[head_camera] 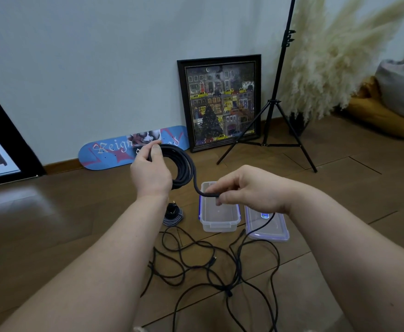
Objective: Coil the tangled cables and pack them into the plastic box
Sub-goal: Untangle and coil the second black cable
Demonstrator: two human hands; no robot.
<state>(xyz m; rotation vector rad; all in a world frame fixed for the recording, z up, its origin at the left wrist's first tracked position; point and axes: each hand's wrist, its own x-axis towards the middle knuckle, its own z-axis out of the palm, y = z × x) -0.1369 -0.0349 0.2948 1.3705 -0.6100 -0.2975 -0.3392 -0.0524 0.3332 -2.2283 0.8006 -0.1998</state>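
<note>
On the blue skateboard deck [115,152] propped against the wall, the pale lettering "Reign" can be read; the remainder of the word is covered by the left hand [149,172] and the coil. No other writing can be made out, and a small blue mark on the box lid [266,224] is too small to be read.

A coil of black cable [182,167] is held up above the floor in the left hand, whose fingers are curled round its upper loops. The free run of the same cable is pinched between thumb and fingers of the right hand [246,189], just over the open plastic box [219,218], and trails down across the lid to the floor. How many loops are in the coil cannot be counted.

One clear box is seen, with nothing visible inside, and one lid lying just beside it on its right. One small bundled cable [172,215] lies on the floor left of the box. Nearer the camera a tangle of thin black cables [210,267] is spread on the wooden floor; their number cannot be told, and some strands are cut off at the lower edge.

One framed picture [220,101] and one tripod stand [271,116] are seen by the wall.
</note>
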